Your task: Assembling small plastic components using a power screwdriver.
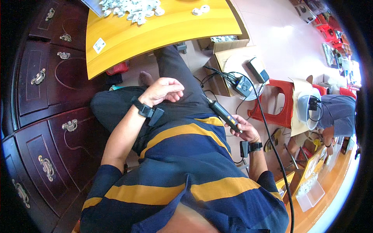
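Note:
My right hand grips the rear end of a black electric screwdriver beside my right hip. Its thin tip points up and to the left, over my dark trousers. Above my lap my left hand is closed, with fingers curled in toward the thumb; whatever they may hold is hidden. It touches neither the screwdriver nor the table. Ahead, on the yellow table, lies a heap of small white plastic parts. A few more white parts lie apart to the right.
Dark wooden drawers line the left side. Right of my legs, a carton bears a black power box and tangled cables. A red stool stands farther right. Another person works at a table with a clear tray.

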`<action>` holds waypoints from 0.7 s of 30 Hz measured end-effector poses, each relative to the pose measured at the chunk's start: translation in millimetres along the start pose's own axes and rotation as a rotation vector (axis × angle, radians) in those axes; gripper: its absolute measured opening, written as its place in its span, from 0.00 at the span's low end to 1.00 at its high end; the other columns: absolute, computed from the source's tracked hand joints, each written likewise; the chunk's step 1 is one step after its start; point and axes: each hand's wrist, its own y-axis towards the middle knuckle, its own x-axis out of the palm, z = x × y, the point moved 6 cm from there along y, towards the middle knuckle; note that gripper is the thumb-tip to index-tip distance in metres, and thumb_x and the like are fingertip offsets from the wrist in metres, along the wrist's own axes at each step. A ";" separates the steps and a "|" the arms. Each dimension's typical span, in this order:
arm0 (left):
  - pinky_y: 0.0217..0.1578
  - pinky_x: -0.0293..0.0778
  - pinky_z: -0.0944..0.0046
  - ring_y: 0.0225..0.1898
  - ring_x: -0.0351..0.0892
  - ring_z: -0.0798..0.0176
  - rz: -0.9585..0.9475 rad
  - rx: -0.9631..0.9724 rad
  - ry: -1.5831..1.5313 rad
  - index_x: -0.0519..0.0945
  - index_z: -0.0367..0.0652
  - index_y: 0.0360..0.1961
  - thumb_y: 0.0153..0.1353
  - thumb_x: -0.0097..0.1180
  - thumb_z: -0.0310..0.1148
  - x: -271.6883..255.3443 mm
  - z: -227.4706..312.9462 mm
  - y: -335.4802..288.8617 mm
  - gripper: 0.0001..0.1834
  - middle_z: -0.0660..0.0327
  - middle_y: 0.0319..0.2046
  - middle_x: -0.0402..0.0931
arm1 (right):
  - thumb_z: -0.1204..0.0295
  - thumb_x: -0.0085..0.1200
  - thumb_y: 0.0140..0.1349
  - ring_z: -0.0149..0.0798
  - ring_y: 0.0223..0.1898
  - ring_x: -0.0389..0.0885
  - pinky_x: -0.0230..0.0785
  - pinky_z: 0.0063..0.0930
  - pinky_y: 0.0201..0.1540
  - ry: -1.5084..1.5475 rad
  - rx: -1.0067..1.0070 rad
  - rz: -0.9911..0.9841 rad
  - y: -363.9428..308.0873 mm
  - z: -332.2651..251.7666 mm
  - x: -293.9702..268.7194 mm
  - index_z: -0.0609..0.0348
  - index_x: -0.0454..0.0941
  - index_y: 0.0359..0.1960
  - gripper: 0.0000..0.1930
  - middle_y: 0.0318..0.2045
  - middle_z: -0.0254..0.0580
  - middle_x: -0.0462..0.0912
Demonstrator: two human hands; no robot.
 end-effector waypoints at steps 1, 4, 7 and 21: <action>0.25 0.77 0.77 0.24 0.81 0.74 0.008 0.003 0.000 0.80 0.41 0.38 0.65 0.57 0.35 -3.2 0.2 -2.2 0.08 0.63 0.28 0.82 | 0.63 0.62 0.59 0.32 0.32 0.81 0.69 0.15 0.27 0.030 0.008 0.014 -7.1 8.5 -10.5 0.59 0.64 0.62 0.31 0.48 0.50 0.79; 0.25 0.78 0.76 0.25 0.81 0.74 0.025 -0.001 -0.014 0.79 0.40 0.39 0.66 0.56 0.35 -10.9 -3.6 -7.9 0.09 0.63 0.28 0.81 | 0.61 0.61 0.60 0.32 0.31 0.80 0.68 0.16 0.26 0.097 0.058 0.068 -26.9 33.1 -38.8 0.58 0.65 0.61 0.30 0.47 0.49 0.79; 0.28 0.78 0.75 0.28 0.81 0.72 -0.026 0.013 -0.063 0.79 0.39 0.42 0.66 0.55 0.34 -16.6 -11.0 -10.5 0.10 0.62 0.30 0.81 | 0.61 0.59 0.62 0.32 0.30 0.80 0.68 0.16 0.24 0.117 0.143 0.171 -34.8 57.2 -62.1 0.57 0.66 0.59 0.27 0.45 0.48 0.80; 0.29 0.79 0.72 0.27 0.80 0.70 0.099 0.090 -0.120 0.76 0.39 0.42 0.69 0.50 0.34 -47.1 -0.8 -59.7 0.09 0.61 0.31 0.79 | 0.70 0.49 0.68 0.33 0.27 0.80 0.73 0.20 0.23 0.234 0.053 0.909 44.3 114.3 -212.6 0.57 0.71 0.46 0.08 0.29 0.38 0.79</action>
